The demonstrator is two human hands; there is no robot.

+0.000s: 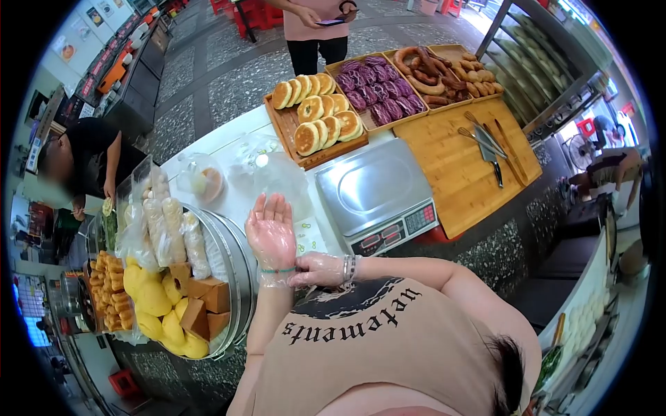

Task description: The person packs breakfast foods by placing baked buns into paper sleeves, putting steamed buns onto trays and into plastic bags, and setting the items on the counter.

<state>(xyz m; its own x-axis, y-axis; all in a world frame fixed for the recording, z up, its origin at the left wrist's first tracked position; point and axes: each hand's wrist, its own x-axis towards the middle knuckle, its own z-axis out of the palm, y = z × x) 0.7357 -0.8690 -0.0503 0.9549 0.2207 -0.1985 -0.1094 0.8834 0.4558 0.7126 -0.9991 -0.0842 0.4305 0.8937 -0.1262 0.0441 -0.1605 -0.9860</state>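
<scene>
My left hand (pixel 271 232) is raised palm up in a clear plastic glove, fingers stretched out, holding nothing. A green band circles its wrist. My right hand (pixel 320 268), also gloved, pinches the cuff of the left glove (pixel 277 276) at that wrist. Just beyond the hands, clear plastic bags (pixel 267 173) lie on the white table. Right of them stands a digital scale (pixel 374 184) with a bare metal pan. Left of my left hand is a round metal steamer (pixel 239 277) with yellow buns (pixel 152 298), brown cake blocks (pixel 201 305) and bagged white buns (pixel 166 225).
Beyond the scale are trays of round flatbreads (pixel 326 132), purple rolls (pixel 378 87) and browned sausage-like pieces (pixel 423 69). Tongs (pixel 485 144) and a knife (pixel 494 165) lie on a wooden board (pixel 444 173). One person (pixel 316 35) stands across the table; another (pixel 97 156) is at left.
</scene>
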